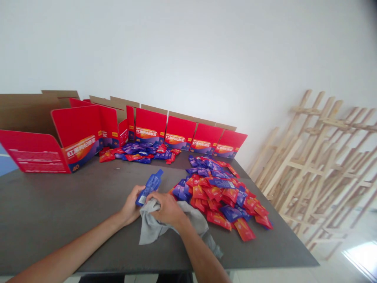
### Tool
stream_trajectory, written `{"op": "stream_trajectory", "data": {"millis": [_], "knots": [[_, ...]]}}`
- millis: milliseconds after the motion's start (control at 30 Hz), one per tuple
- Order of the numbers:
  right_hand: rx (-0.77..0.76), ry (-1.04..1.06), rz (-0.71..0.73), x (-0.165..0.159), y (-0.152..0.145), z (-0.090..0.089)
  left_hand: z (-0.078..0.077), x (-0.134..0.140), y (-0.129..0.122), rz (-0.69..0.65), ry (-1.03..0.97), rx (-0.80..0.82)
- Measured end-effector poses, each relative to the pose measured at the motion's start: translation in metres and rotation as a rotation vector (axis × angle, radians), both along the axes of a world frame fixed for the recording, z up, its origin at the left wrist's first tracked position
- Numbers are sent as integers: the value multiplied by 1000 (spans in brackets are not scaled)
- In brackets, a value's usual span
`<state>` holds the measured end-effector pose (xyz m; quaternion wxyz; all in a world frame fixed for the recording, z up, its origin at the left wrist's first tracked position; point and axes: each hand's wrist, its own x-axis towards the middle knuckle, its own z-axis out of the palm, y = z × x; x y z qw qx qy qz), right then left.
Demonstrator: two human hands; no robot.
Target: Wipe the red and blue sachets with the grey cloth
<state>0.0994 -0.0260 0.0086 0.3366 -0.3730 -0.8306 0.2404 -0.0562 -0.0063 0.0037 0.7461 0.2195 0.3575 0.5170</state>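
My left hand grips the lower end of a blue pouch, which is tilted with its narrow spout end pointing up and away. Bunched in my right hand is a grey cloth, its fingers closed and touching the pouch's lower edge. The cloth drapes under the right wrist and trails onto the table. To the right of my hands lies a large heap of red and blue sachets. Part of the pouch's lower end is hidden by my fingers.
Red open cartons stand in a row along the back of the dark table, with a bigger open carton at the left. A smaller pile of sachets lies before them. Wooden easel-like frames lean against the wall at right.
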Motion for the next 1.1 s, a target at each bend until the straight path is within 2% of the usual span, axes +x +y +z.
{"op": "stream_trajectory", "data": {"millis": [67,200,333,400,533,700,800,867,1033,1100], "knots": [[11,-6,23,0,-2,2,6,-4,5,9,-109,0],[60,90,-43,3,-1,5,11,-10,17,28,-263,51],[116,174,-107,6,1,6,4,-12,27,171,-113,55],[118,163,-90,5,1,5,1,-12,28,183,23,92],[88,92,-121,2,1,2,-1,-6,19,38,159,166],[69,200,-433,4,9,-2,-4,4,0,-269,90,136],[68,261,-533,7,12,-3,-7,6,-4,-313,62,145],[65,237,-491,7,11,-3,-8,5,-3,-306,45,146],[23,5,-147,1,5,-4,-7,0,3,-189,49,137],[17,-30,-113,-1,4,-4,-6,-1,4,-157,64,133]]}}
